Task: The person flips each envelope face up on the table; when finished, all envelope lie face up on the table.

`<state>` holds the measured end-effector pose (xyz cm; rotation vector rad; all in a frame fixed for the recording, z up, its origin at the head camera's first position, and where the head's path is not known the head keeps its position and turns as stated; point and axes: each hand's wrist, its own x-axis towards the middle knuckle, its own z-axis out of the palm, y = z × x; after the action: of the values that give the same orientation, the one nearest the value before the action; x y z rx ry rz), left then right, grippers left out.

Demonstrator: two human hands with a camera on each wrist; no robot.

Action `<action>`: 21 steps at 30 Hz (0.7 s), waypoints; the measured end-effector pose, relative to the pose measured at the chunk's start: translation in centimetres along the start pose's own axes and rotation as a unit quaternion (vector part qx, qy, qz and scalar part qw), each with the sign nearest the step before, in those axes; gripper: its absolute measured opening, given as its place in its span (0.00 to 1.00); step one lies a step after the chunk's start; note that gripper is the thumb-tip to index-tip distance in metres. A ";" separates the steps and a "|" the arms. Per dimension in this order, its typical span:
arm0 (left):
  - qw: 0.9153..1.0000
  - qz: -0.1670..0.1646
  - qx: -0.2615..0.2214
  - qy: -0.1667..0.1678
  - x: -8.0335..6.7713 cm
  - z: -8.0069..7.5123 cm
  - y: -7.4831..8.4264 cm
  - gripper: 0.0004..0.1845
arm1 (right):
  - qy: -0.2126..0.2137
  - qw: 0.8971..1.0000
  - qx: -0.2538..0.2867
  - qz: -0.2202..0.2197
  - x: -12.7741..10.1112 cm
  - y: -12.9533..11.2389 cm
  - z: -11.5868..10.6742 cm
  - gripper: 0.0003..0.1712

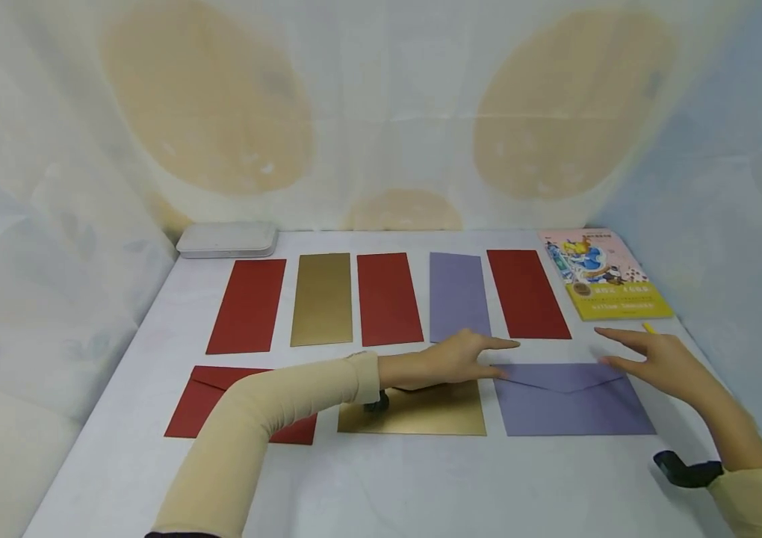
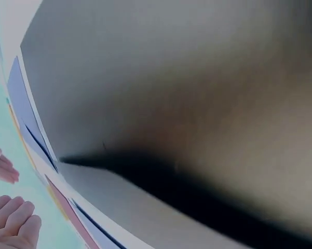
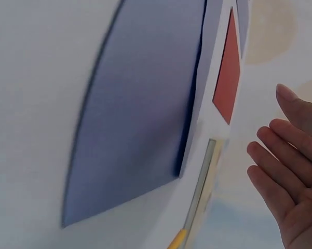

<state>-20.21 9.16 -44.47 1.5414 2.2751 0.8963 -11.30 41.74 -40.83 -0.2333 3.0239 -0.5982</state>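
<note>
A purple envelope (image 1: 576,411) lies flat on the white table, its flap along the far edge. My left hand (image 1: 455,360) reaches over the gold envelope (image 1: 421,417), index finger straight and thumb at the purple envelope's far left corner. At the far right corner is my right hand (image 1: 663,365), thumb and fingers spread apart. Its open palm and separated fingers (image 3: 272,193) show in the right wrist view, holding nothing. In the left wrist view, the gold envelope fills most of the picture, dark and blurred.
My left forearm covers part of a red envelope (image 1: 186,411). Behind lie red cards (image 1: 246,306), a gold card (image 1: 322,299) and a purple card (image 1: 458,295). A whitish case (image 1: 226,240) sits back left, a book (image 1: 606,273) back right. A yellow stick (image 1: 649,327) shows beside my right hand.
</note>
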 end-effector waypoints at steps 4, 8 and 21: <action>1.000 0.004 0.009 0.005 1.3 -0.3 -0.4 0.31 | -0.005 1.000 0.015 0.009 1.4 -0.4 0.1 0.37; 0.999 0.012 0.025 0.020 3.0 -0.8 -0.8 0.31 | -0.009 0.999 0.030 0.008 2.9 -0.4 0.1 0.38; 0.984 -0.107 0.142 -0.010 7.7 0.5 -1.1 0.38 | -0.054 0.998 0.020 0.008 9.3 -1.3 0.3 0.39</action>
<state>-23.87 16.05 -44.55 1.3628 2.5811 0.5147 -20.31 39.00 -40.80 -0.2327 2.9043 -0.6231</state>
